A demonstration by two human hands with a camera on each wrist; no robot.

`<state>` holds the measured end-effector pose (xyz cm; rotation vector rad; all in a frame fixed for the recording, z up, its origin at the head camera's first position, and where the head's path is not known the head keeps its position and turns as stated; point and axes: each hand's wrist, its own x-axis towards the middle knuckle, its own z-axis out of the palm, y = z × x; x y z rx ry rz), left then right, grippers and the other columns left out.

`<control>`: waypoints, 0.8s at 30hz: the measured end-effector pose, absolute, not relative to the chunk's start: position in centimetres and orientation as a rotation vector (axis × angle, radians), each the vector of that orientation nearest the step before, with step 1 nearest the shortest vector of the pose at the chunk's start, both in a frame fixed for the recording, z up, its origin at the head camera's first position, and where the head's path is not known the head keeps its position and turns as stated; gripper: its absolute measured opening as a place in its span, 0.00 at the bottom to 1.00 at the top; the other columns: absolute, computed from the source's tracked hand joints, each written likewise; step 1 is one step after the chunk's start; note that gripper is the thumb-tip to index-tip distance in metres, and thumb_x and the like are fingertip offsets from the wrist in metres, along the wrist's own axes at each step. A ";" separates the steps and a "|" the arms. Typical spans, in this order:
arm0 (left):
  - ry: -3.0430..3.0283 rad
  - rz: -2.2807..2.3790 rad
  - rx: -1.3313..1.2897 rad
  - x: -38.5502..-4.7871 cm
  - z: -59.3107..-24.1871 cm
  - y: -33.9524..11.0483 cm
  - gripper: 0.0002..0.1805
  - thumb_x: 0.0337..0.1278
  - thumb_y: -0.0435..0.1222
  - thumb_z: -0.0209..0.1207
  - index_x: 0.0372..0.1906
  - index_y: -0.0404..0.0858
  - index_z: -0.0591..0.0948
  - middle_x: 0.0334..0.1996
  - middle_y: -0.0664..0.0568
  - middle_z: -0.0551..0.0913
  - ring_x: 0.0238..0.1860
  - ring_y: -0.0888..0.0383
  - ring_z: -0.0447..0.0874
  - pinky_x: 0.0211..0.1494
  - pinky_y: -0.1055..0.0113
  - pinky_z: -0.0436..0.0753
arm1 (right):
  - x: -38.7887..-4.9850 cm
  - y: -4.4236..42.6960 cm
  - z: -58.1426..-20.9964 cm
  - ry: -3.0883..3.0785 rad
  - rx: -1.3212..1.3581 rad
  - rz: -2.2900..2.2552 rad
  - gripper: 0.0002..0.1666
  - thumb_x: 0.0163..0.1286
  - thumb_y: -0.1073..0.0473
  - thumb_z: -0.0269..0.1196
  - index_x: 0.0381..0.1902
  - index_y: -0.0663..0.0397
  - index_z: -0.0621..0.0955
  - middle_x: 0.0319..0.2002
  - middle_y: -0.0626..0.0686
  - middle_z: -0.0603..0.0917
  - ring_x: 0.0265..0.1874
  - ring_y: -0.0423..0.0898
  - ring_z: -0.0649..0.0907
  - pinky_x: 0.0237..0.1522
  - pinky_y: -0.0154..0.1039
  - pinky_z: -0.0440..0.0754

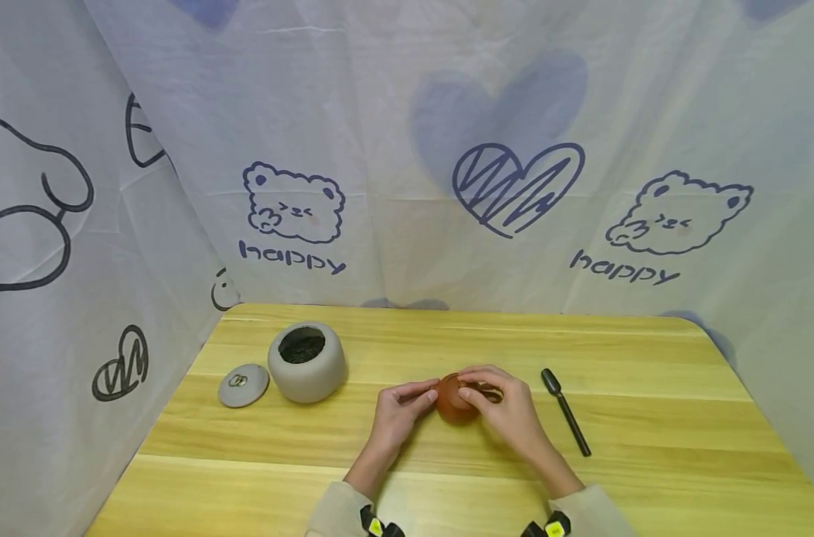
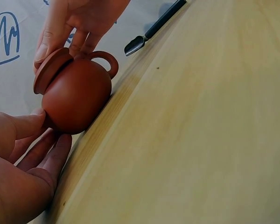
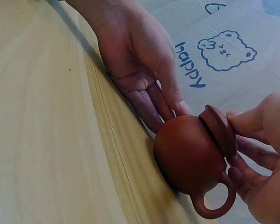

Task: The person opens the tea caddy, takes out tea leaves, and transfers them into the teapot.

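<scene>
A small reddish-brown clay teapot (image 1: pixel 455 412) stands on the table between both hands. My left hand (image 1: pixel 396 418) pinches it at the side opposite its loop handle (image 3: pixel 228 205), with the spout hidden by the fingers. With thumb and fingers, my right hand (image 1: pixel 510 414) grips the teapot lid (image 2: pixel 49 72) by its edge. The lid sits tilted at the pot's mouth, and a dark gap shows under its rim in both wrist views. Whether anything is inside the pot cannot be seen.
A round grey jar (image 1: pixel 323 377) with dark loose contents stands uncovered at the left. Its grey lid (image 1: pixel 253 388) lies beside it on the wooden table (image 1: pixel 246 477). A dark scoop (image 1: pixel 568 418) lies right of my right hand. Printed cloth (image 1: pixel 393 149) hangs behind.
</scene>
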<state>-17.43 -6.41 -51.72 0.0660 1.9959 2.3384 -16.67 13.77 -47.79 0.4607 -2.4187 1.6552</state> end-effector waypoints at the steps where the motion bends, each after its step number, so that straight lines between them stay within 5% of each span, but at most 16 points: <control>1: 1.995 2.338 0.066 -17.4 -51.7 -6.4 0.14 0.65 0.28 0.66 0.52 0.25 0.86 0.51 0.35 0.86 0.56 0.45 0.85 0.55 0.70 0.84 | -16.8 13.8 -47.8 -2.421 0.463 1.655 0.11 0.67 0.62 0.72 0.47 0.54 0.90 0.50 0.52 0.88 0.50 0.52 0.87 0.48 0.44 0.88; 24: 1.972 2.342 0.044 -17.3 -51.7 -6.4 0.14 0.65 0.28 0.67 0.52 0.25 0.86 0.52 0.36 0.86 0.55 0.47 0.85 0.54 0.69 0.85 | -17.3 13.6 -48.3 -2.452 0.390 1.659 0.10 0.67 0.63 0.73 0.46 0.54 0.90 0.51 0.50 0.87 0.54 0.53 0.85 0.49 0.44 0.89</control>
